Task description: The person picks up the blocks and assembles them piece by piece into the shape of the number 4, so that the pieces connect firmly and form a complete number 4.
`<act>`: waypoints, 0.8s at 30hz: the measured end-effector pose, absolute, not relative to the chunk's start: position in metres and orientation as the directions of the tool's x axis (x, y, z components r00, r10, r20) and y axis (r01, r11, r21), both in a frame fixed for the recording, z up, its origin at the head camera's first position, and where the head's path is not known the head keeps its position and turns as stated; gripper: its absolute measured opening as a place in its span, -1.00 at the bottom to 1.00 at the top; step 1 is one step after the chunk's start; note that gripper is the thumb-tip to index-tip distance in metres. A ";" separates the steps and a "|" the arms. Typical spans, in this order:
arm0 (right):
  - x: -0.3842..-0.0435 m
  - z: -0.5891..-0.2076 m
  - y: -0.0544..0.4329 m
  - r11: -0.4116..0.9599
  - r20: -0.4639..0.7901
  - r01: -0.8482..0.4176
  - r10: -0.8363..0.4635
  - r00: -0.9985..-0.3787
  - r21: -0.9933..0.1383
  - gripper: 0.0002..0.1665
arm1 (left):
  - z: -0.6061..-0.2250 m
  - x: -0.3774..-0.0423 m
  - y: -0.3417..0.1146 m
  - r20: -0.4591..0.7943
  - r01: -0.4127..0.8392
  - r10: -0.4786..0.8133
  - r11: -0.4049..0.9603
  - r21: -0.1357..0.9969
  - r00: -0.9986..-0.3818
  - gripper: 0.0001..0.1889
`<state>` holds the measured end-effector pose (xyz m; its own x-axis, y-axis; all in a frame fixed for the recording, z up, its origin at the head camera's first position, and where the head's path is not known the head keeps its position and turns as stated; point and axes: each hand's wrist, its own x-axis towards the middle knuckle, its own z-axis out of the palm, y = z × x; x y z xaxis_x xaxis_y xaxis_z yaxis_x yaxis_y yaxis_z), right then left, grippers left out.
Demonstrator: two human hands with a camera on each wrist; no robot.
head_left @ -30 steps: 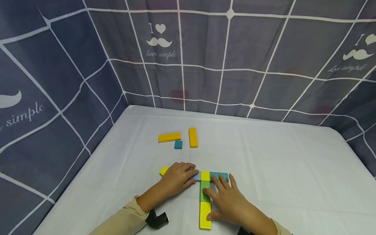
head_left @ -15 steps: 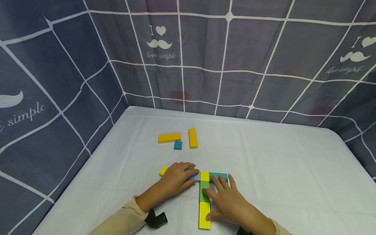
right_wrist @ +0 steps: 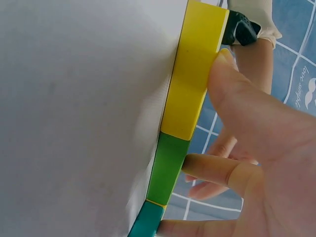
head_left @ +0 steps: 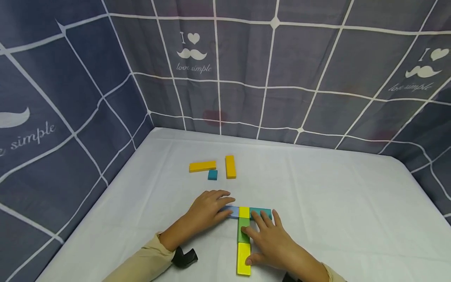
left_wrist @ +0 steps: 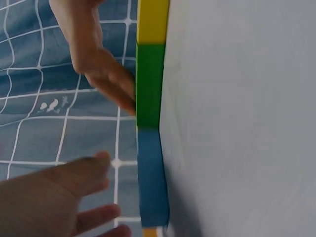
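Note:
Flat wooden-looking blocks form a T in the head view. Its stem is a long yellow block (head_left: pixel 242 252) and a green block (head_left: pixel 242 237). Across the top lie a light-blue block (head_left: pixel 234 212), a small yellow block (head_left: pixel 244 212) and a teal block (head_left: pixel 269 212). My right hand (head_left: pixel 275 243) rests on the stem and the teal block with spread fingers; its thumb (right_wrist: pixel 224 59) touches the long yellow block. My left hand (head_left: pixel 206 209) hovers over the light-blue block's left end, fingers extended; the left wrist view shows them apart from the blocks.
Farther back lie two orange-yellow bars, one sideways (head_left: pixel 202 166) and one upright in view (head_left: pixel 230 167), with a small teal square (head_left: pixel 212 175) beside them. A white cloth (head_left: pixel 334 203) covers the table. A grey checked curtain (head_left: pixel 243 102) stands behind. A black strap (head_left: pixel 184 258) hangs by my left wrist.
My left hand has lifted a little and shifted left, baring more of the light-blue block. It now hides the yellow block seen earlier beyond it. My right hand stays on the blocks.

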<state>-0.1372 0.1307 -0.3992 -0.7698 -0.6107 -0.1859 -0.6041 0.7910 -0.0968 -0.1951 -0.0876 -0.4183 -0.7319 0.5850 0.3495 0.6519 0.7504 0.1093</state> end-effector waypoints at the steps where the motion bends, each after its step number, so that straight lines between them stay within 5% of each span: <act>1: -0.137 -0.399 0.131 0.793 -0.191 -0.601 -0.608 -0.771 -0.100 -0.11 | -0.417 -0.196 -0.088 0.350 0.646 0.579 0.755 0.110 -0.736 -0.64; 14: -0.137 -0.400 0.133 0.792 -0.174 -0.600 -0.610 -0.773 -0.108 -0.11 | -0.402 -0.230 -0.092 0.370 0.643 0.561 0.752 0.148 -0.741 -0.65; 24: -0.137 -0.399 0.130 0.788 -0.183 -0.606 -0.615 -0.767 -0.112 -0.11 | -0.386 -0.272 -0.086 0.160 0.560 0.537 0.805 0.196 -0.828 -0.47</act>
<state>-0.1371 0.1299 -0.3993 -0.7667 -0.6153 -0.1832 -0.6056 0.7879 -0.1117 -0.2723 -0.0855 -0.3864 -0.8279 0.5375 0.1603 0.5604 0.8047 0.1960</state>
